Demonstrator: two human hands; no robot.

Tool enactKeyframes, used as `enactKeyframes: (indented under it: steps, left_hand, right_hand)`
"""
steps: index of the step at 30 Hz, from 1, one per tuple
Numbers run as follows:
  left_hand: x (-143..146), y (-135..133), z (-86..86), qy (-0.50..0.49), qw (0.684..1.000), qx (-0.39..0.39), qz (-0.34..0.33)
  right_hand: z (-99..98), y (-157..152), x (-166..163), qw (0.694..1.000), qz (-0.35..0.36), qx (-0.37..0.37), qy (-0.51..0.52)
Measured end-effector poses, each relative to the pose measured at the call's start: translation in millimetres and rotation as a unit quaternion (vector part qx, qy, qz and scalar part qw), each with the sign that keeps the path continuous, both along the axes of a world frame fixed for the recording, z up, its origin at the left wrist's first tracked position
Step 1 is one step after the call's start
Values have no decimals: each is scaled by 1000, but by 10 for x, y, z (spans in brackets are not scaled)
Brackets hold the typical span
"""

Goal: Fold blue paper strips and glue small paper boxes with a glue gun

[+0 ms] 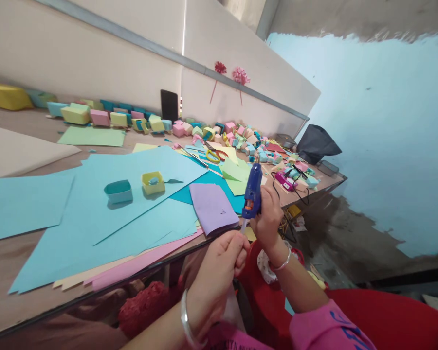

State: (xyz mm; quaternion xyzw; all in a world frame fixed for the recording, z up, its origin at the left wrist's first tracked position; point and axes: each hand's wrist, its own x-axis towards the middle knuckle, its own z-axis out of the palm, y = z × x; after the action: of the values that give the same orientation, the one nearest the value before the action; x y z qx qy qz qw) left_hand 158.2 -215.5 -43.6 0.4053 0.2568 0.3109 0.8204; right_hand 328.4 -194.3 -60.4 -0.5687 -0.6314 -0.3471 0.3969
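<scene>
My right hand (268, 214) is wrapped round a blue glue gun (252, 190), held upright with its nozzle pointing down. My left hand (222, 265) is closed just under the nozzle, fingers pinched on something small that I cannot make out. Both hands are off the table's near edge, over my lap. On the table just beyond them lies a folded purple paper (212, 206) on top of large light blue sheets (131, 194). A small teal paper box (118, 191) and a yellow paper box (153, 182) stand on the blue sheets.
Yellow-handled scissors (213, 155) lie among green sheets. Several small coloured paper boxes (241, 138) pile along the back wall. A pink device with a black cable (288, 182) and a dark bag (316, 143) sit at the table's far right end. Pink sheets (138, 265) overhang the near edge.
</scene>
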Motion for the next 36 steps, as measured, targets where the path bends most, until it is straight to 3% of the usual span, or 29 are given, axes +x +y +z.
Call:
enactKeyframes:
  steps: [2,4,9,16,26,36]
  left_hand:
    - [-43,48,17,-1,1000,9,-17]
    - [-84,90,14,-21,997,-1,-73]
    - [-104,101,-112,-128,954,-119,-243]
    - [-62,113,-268,-127,939,-136,-288]
    - [-64,145,-176,-185,915,-204,-295]
    - [-60,104,-141,-129,954,-214,-164]
  right_hand:
    - [-6,-1,49,1000,-4,19,8]
    - [-7,-14,91,999,-10,37,24]
    - [-6,-97,131,995,-11,97,37]
    - [23,-121,78,995,22,79,53]
    - [-32,-83,-110,992,49,15,114]
    - [-33,-109,-148,997,43,-25,62]
